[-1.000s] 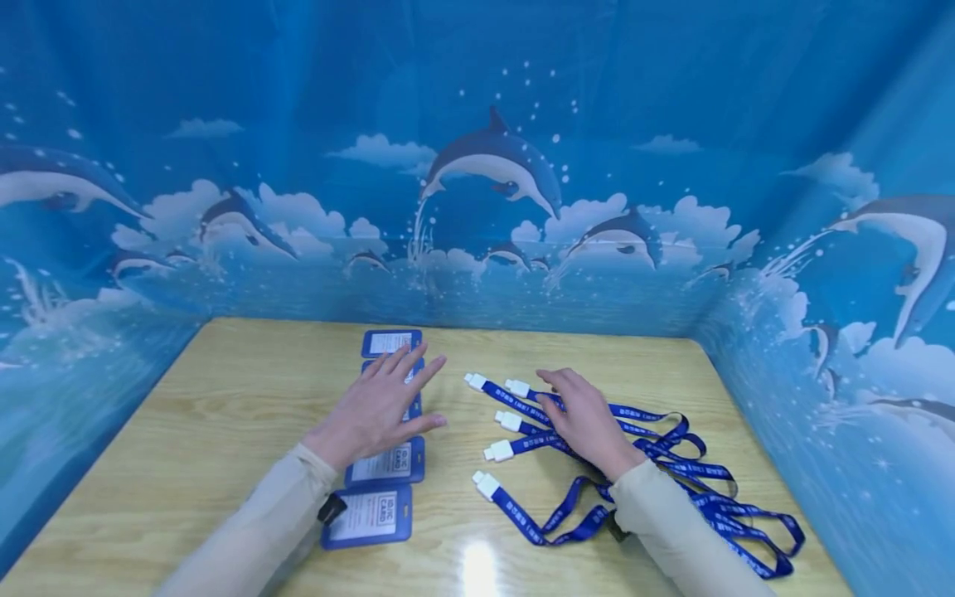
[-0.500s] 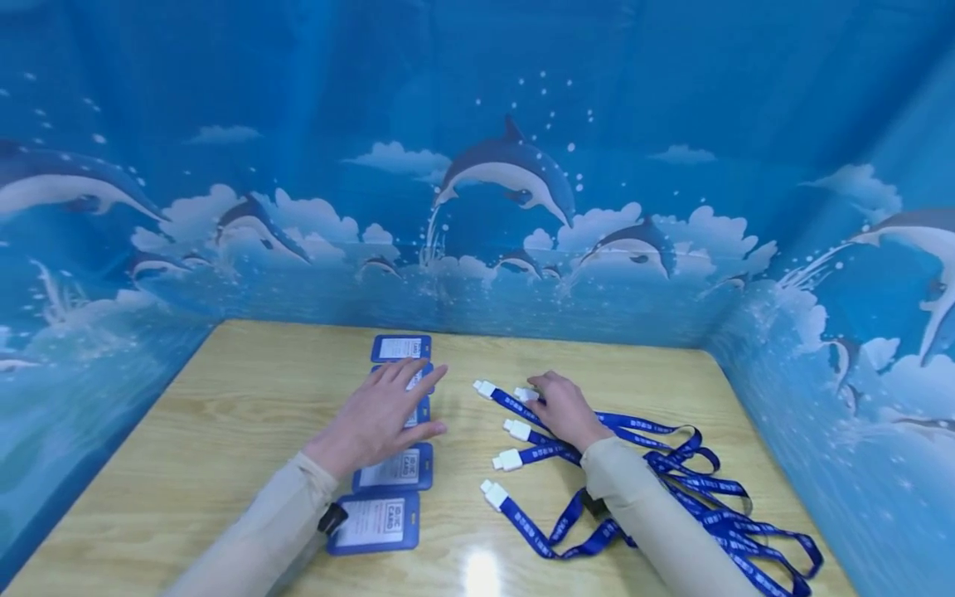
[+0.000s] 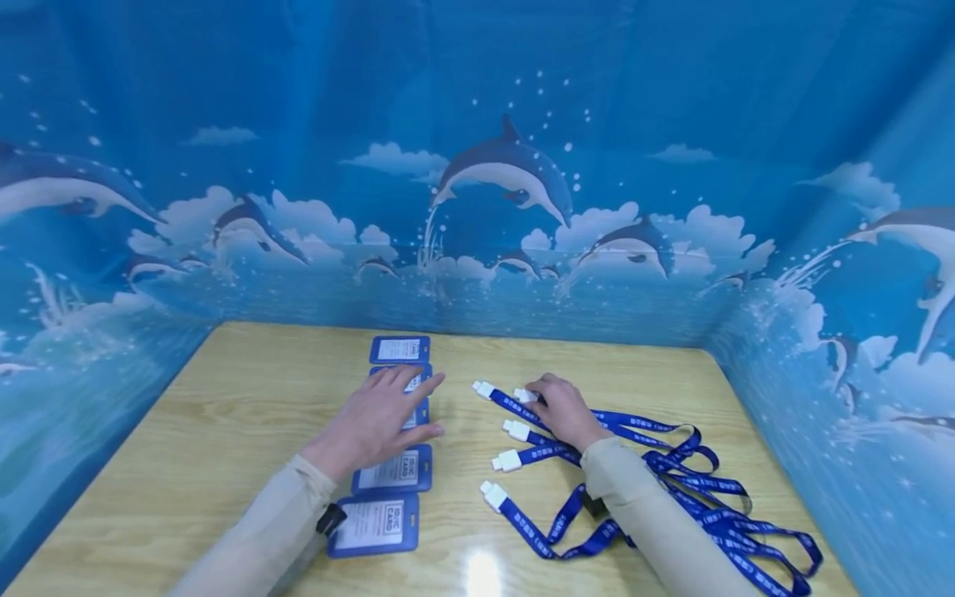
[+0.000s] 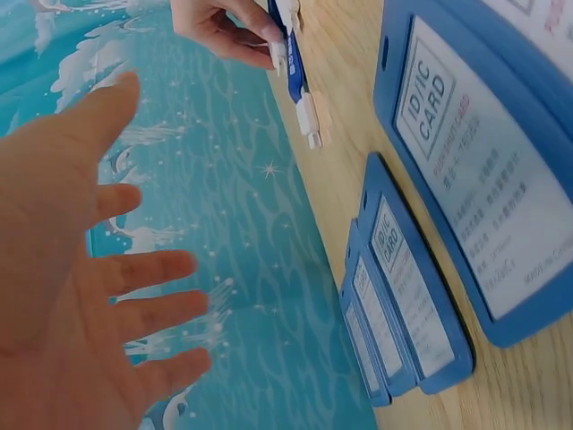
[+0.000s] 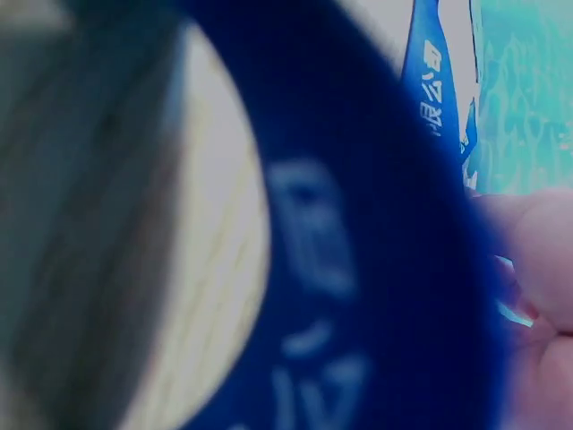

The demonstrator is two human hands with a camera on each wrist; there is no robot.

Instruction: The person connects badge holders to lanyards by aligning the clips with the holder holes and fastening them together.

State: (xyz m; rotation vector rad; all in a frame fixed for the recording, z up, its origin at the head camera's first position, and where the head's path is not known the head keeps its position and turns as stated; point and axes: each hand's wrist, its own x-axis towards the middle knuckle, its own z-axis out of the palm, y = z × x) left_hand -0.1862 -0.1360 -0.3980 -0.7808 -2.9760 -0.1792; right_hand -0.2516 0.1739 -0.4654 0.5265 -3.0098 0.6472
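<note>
My left hand [image 3: 366, 427] is spread, palm down, over a column of blue card holders [image 3: 391, 470], holding nothing. Its straight fingers also show in the left wrist view, apart from the card holders [image 4: 407, 278]. On the right, my right hand [image 3: 565, 412] pinches a blue lanyard by its white end clip [image 3: 524, 395]. The left wrist view shows thumb and fingertips on that clip [image 4: 277, 58]. A blurred blue strap [image 5: 376, 224] crosses close to the right wrist camera, hiding much of that hand's work.
Several other lanyards lie in a loose tangle [image 3: 727, 522], their white clips [image 3: 507, 460] pointing left. Glare marks the wooden table [image 3: 246, 398] near its front. A dolphin-printed curtain [image 3: 298, 282] stands along the back and sides.
My right hand has moved left and down to the white clip and taken hold of it. The left hand stays nearly in place, while the head view has shifted slightly.
</note>
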